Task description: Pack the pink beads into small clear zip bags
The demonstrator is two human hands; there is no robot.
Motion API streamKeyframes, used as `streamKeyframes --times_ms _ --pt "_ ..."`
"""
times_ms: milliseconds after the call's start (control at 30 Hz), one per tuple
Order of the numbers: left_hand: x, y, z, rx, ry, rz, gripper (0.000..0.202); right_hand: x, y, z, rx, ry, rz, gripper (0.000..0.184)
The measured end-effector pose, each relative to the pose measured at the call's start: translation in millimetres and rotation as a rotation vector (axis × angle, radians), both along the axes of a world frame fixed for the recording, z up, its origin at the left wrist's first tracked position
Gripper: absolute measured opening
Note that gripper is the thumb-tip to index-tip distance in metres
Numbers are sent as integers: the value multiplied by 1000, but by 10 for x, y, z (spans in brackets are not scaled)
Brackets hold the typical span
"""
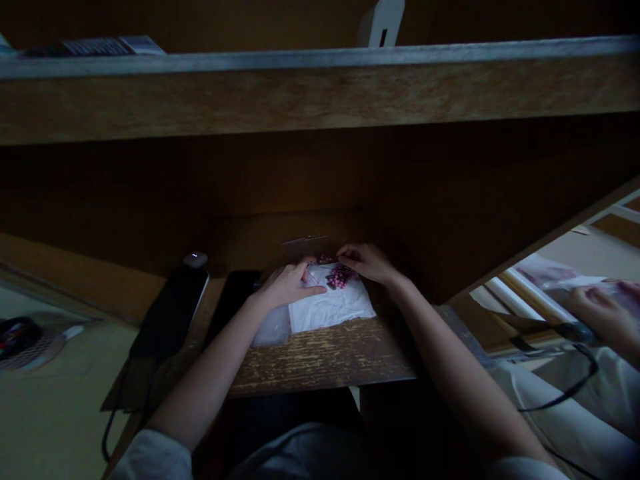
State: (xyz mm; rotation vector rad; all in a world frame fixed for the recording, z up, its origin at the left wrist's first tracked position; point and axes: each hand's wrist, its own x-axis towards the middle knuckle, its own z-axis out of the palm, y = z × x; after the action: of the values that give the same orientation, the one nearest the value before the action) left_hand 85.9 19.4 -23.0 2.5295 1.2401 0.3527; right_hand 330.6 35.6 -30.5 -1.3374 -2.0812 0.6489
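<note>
Down on the worn wooden desk point(320, 357), in the head view, a cluster of pink beads point(339, 277) lies on a white cloth point(333, 312). The left hand point(293, 283) rests at the cloth's left side, its grip spread, thumb apart from the fingers; the right hand point(367, 261) bends its fingertips beside the beads, whether pinching any I cannot tell. A clear plastic bag point(273, 328) is partly hidden by the left hand. Farther left are a flat black object point(167, 313) and a small lit device point(195, 259). Above runs a shelf point(320, 93) bearing a white box point(383, 23); at right shows another person's hand point(605, 313).
</note>
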Motion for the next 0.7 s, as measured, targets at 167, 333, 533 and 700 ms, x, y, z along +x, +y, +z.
streamKeyframes --times_ms 167,333,533,700 --pt "3 -3 5 -16 -20 -16 70 164 80 -53 -46 -151 30 17" --pt "8 -8 20 -15 4 -6 72 120 75 -68 -68 -144 64 19" --pt "13 -3 1 -7 -14 -22 70 100 103 -120 -76 -119 82 17" --pt "15 -7 8 -7 18 -8 68 79 77 -68 -92 -67 78 16"
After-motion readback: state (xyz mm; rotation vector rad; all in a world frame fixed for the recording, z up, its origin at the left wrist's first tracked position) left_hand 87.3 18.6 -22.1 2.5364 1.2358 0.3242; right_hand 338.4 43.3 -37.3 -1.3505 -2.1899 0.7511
